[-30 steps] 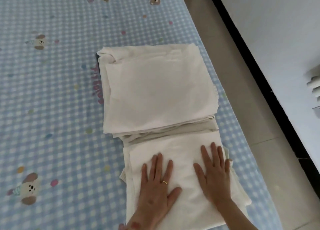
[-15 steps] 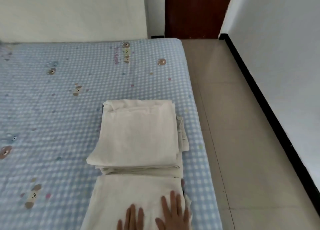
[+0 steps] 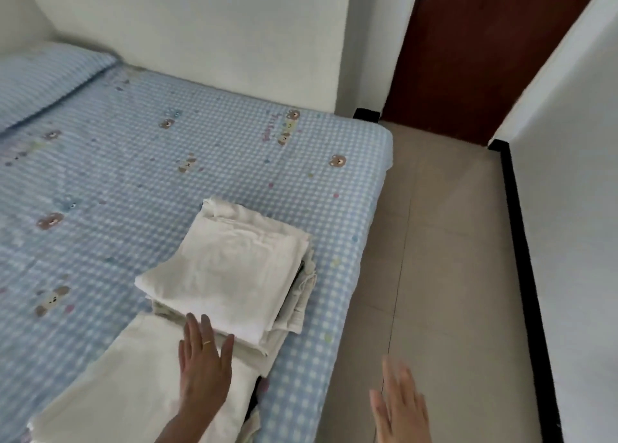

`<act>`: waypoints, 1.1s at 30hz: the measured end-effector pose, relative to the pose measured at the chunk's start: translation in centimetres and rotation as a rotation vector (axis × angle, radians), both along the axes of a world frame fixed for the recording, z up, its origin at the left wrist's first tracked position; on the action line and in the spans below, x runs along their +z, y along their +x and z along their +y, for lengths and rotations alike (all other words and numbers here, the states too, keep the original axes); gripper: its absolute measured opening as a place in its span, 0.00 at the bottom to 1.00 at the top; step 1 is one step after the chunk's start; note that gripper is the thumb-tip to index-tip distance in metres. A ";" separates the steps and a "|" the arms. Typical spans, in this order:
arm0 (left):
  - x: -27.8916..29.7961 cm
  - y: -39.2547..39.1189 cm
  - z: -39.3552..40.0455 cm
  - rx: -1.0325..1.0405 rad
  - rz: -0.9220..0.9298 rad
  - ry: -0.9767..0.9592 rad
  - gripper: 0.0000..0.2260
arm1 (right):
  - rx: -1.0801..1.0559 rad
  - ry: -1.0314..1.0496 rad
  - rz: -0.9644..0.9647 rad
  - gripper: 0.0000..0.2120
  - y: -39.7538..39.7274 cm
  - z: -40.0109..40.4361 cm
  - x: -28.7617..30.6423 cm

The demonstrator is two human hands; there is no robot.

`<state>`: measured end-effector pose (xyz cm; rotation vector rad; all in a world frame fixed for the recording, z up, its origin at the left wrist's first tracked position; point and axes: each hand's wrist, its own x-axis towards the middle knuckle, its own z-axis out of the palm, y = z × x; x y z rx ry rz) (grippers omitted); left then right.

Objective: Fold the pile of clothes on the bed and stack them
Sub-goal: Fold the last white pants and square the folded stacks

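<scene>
Pink lettering on the bedsheet (image 3: 234, 161), too blurred to read.

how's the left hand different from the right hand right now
The left hand lies flat on the folded cloth in front of the stack; the right hand is off the bed, in the air over the floor, touching nothing. The left hand wears a ring; no ring shows on the right. The left hand is sharp, the right blurred. Both are open with straight fingers.
</scene>
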<state>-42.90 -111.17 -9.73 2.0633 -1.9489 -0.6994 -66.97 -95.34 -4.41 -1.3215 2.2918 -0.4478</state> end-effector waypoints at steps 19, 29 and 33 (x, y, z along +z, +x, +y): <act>-6.9 -6.6 -19.3 0.593 -0.098 0.055 0.40 | 1.055 0.138 0.480 0.34 6.4 -46.7 -9.6; -19.4 -4.6 -18.1 0.611 -0.175 0.163 0.35 | 1.047 0.273 0.246 0.36 7.2 -48.0 -22.9; -19.6 -4.5 -18.8 0.611 -0.181 0.147 0.32 | 1.051 0.209 0.180 0.36 7.6 -48.5 -24.5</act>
